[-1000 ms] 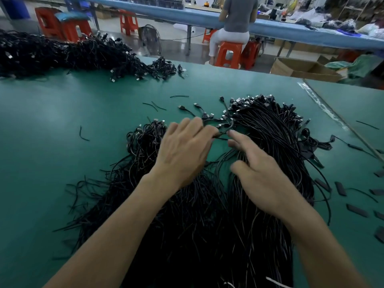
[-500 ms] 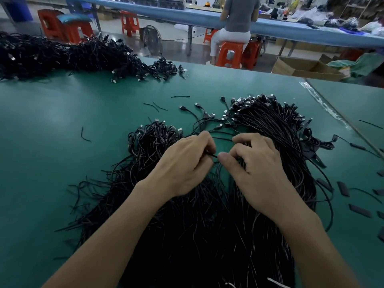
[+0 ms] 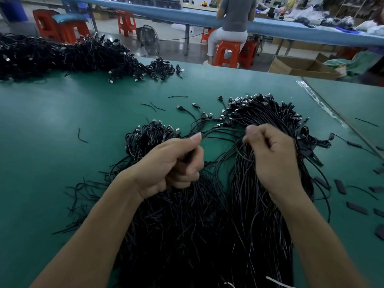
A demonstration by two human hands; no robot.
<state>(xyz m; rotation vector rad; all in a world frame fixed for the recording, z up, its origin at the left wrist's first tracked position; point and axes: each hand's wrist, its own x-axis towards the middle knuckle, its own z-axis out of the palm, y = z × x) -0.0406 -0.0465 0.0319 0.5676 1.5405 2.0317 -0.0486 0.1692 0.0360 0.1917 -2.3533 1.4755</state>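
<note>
Factory floor, this was: black cables [image 3: 259, 115] heaped across a green worktop [image 3: 52, 121], orange stools [image 3: 225, 51] along a long blue bench [image 3: 291, 31], a cardboard carton [image 3: 299, 67] beyond.

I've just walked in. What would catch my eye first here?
A big heap of black cables sprawls across the near middle of the green table, and the left hand and right hand each pinch strands of it. A second heap lies at the far left, and orange stools stand beyond the table.
</note>
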